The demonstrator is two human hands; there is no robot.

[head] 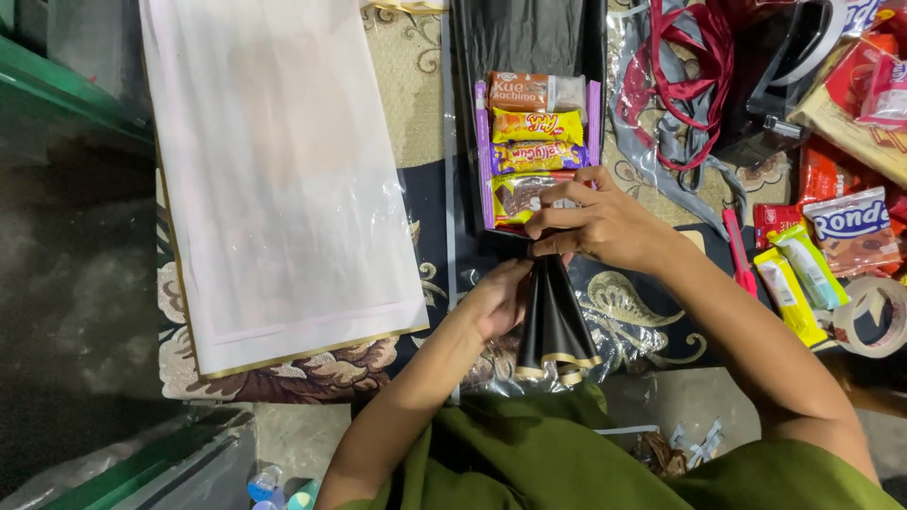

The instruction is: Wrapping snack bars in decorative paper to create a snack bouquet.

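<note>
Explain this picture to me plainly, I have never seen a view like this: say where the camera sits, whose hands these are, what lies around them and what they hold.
There is only one picture, taken by a camera worn on a person's head, looking straight down at their own two bare hands.

The left hand has its grip around the gathered lower end of black wrapping paper with a gold edge. The right hand presses on the lowest of a column of snack packets stacked on that black paper.

All this lies on a patterned cloth. Left of the hands is a large pale sheet under clear film. To the right are red ribbon, more loose snack packs, a red-handled cutter and a roll of tape.
</note>
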